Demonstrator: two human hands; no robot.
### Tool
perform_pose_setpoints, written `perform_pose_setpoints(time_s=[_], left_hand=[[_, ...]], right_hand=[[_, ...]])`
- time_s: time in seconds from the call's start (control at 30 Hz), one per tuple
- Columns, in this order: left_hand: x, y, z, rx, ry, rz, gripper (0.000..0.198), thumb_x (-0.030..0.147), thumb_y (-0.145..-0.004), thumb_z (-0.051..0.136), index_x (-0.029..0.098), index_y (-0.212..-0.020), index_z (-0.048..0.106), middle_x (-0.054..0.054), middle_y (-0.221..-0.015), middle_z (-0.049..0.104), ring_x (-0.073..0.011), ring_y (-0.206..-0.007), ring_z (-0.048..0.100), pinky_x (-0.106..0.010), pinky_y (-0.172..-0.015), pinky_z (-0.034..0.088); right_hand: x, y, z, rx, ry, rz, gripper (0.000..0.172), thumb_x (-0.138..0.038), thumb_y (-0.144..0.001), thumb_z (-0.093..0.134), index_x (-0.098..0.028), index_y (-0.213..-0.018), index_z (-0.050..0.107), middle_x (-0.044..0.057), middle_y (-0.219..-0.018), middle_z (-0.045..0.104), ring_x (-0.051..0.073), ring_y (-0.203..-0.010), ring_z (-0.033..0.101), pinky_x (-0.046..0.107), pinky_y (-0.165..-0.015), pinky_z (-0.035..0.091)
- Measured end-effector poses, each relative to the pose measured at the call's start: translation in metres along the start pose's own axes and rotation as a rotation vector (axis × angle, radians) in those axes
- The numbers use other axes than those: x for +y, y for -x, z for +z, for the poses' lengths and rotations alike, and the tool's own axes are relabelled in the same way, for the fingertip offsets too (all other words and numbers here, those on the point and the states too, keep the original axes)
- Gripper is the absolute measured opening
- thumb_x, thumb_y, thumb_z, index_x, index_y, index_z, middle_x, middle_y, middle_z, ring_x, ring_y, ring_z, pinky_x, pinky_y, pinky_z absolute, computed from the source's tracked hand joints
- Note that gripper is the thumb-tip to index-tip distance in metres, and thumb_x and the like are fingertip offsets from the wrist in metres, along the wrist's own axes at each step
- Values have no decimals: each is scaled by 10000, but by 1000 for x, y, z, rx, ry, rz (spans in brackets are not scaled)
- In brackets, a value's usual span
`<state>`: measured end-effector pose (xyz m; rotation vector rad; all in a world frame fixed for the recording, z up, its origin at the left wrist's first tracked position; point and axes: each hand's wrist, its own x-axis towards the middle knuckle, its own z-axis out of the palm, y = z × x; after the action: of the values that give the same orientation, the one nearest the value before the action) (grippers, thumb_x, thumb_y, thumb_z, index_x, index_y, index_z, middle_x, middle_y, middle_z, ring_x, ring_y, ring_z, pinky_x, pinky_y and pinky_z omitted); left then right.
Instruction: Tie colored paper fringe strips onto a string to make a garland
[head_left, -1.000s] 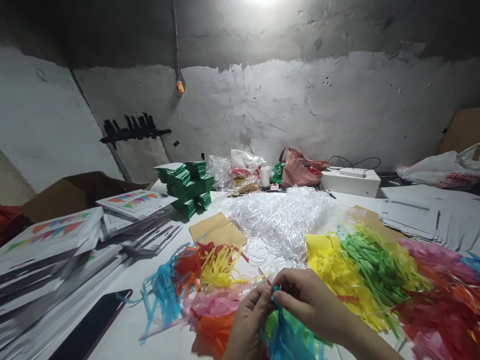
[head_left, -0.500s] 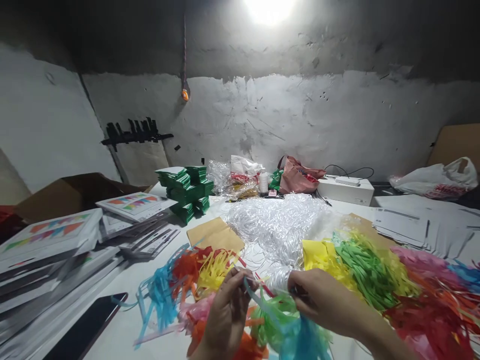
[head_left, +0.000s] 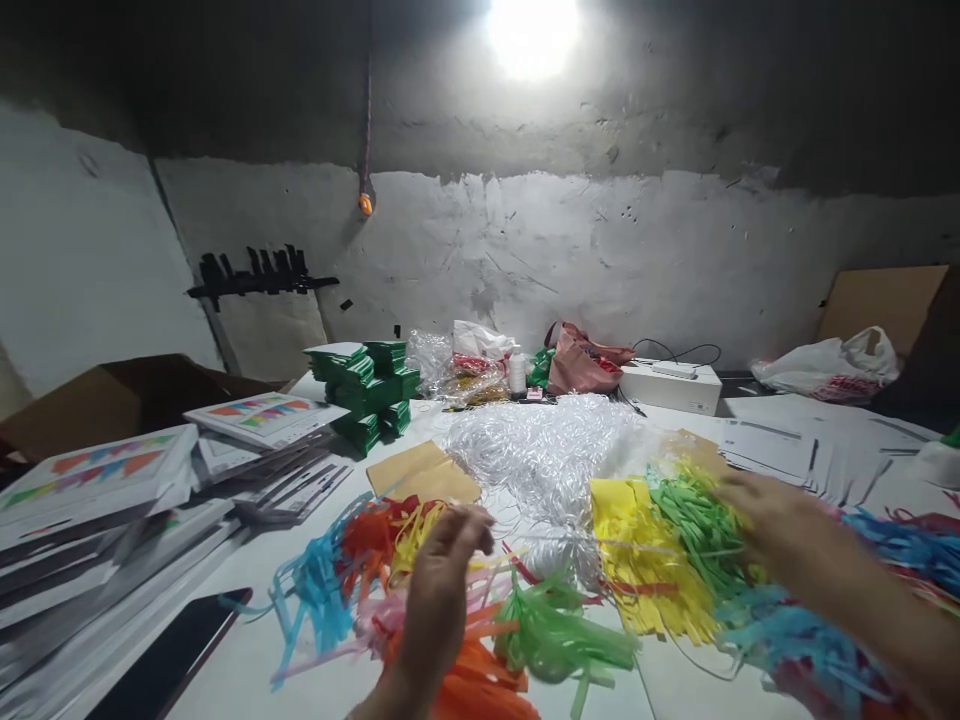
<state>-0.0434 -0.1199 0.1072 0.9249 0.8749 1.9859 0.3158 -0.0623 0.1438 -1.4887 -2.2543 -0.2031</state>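
My left hand [head_left: 441, 590] is raised over the orange tassel [head_left: 480, 680] and pink tassel, fingers curled into a pinch. A thin pale string [head_left: 637, 547] runs taut from near its fingertips to the right across the yellow tassel [head_left: 637, 560]. My right hand [head_left: 757, 505] is far out to the right above the light green tassels [head_left: 697, 520], smeared by motion, so its fingers are unclear. A green tassel [head_left: 562, 640] lies between my hands. A blue tassel [head_left: 795, 640] lies under my right forearm.
A heap of clear white strands [head_left: 540, 450] and a brown envelope [head_left: 424, 472] lie behind the tassels. Stacks of printed cards [head_left: 97, 480] and a dark phone [head_left: 169, 660] are on the left, green packets [head_left: 367, 385] behind them, bags and a white box [head_left: 667, 385] by the wall.
My hands have drawn apart: the right hand swept far right, the blue tassel moving right with it. The green tassel now lies on the table between them.
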Motion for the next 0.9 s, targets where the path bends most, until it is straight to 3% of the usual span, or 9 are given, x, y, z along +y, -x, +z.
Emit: perform_pose_setpoints(time_s=[0.07,0.13,0.23,0.33,0.4,0.5,0.6,0.73,0.9], left_hand=[[-4,15,12,-176,-209,71,146,185,-756,798,172,-644,704,-13,-675,629,-159,-688,571,-231,-672,472],[-6,22,15,-340,-448,197,150,232,-828,725,189,-685,706,-32,-760,619,-187,-748,580,-264,-703,465],[-7,11,3,-438,-730,296,219,337,-927,568,210,-778,665,-37,-820,596,-206,-797,587,-292,-734,465],[-20,-7,-15,-408,-1068,189,332,418,-968,426,212,-772,597,-34,-786,577,-217,-754,571,-321,-706,439],[-38,-13,-22,-410,-1250,87,311,417,-918,497,213,-701,583,-32,-738,582,-225,-696,557,-332,-657,392],[-70,-14,-27,-432,-1360,-17,168,261,-742,659,208,-597,593,-26,-673,591,-233,-640,548,-333,-613,319],[-84,-15,-30,-423,-1386,-83,138,124,-690,589,200,-575,593,-20,-628,585,-226,-617,554,-320,-590,303],[-64,-20,-33,-456,-1292,-84,143,190,-805,549,200,-671,599,-7,-655,597,-194,-629,557,-278,-584,374],[-31,-12,-32,-435,-1006,202,252,341,-915,575,218,-696,581,14,-681,527,-155,-600,504,-245,-557,384]], right_hand=[[-68,-8,21,-99,-390,-175,495,-99,-853,612,-219,-1333,617,138,-1363,617,298,-1223,583,469,-1031,440],[-130,-19,44,-174,-667,-289,559,-173,-849,645,-193,-1397,539,131,-1393,596,278,-1239,563,422,-1018,454],[-179,-38,70,-257,-889,-294,171,-190,-909,560,-174,-936,728,45,-860,750,185,-770,663,275,-691,485],[-174,-55,86,-211,-937,-223,325,-273,-977,466,-162,-787,705,38,-738,711,176,-707,637,266,-660,436],[-160,-64,95,-183,-959,-173,383,-334,-996,421,-158,-810,705,55,-772,717,192,-758,648,277,-692,430],[-144,-71,107,-194,-962,-124,485,-416,-1001,371,-158,-747,695,62,-710,693,205,-718,633,287,-663,401],[-139,-74,115,-232,-957,-103,471,-400,-982,387,-157,-719,694,61,-685,675,207,-698,616,295,-660,376],[-139,-75,117,-276,-972,-89,374,-325,-942,455,-159,-687,673,27,-647,622,178,-669,569,284,-651,347],[-148,-71,110,-322,-1090,-37,257,-343,-849,605,-155,-676,630,-54,-572,411,113,-557,375,248,-524,262]])
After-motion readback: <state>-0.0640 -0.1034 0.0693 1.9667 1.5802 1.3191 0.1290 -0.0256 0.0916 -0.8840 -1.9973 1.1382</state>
